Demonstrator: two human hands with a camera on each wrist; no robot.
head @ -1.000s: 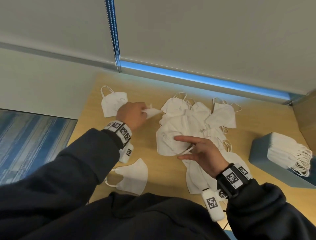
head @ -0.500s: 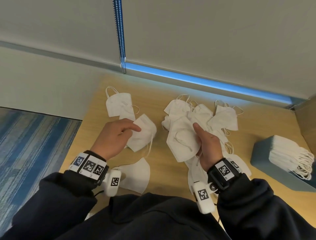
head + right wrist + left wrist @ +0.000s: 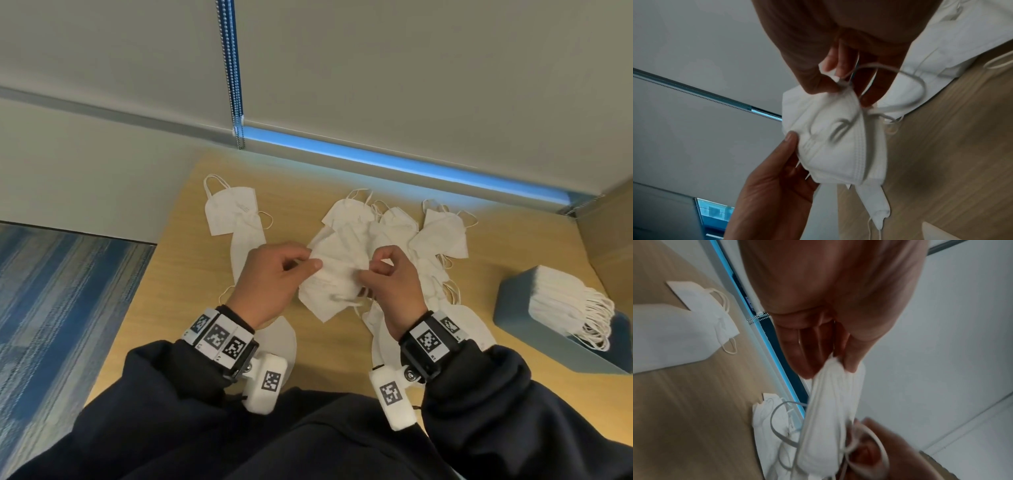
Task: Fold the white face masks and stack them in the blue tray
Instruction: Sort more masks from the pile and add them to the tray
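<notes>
Head view alone shows blue tray (image 3: 513, 308) beside both hands' grip on mask (image 3: 337, 274).

Dark navy, near-black long sleeves on both arms, cuffs bunched just behind the wrists; same dark fabric across the torso along the bottom of the head view. Left hand (image 3: 270, 284) and right hand (image 3: 394, 287) bare, no gloves. Each wrist carries a black strap: left wristband (image 3: 219, 339) has three white plates side by side, each printed with a black square fiducial marker; right wristband (image 3: 431, 337) shows two such plates. A white rounded camera pod hangs off each band on a silver screw joint: left pod (image 3: 265, 383), right pod (image 3: 394, 397), one marker apiece. Thin dark cable near each pod.
</notes>
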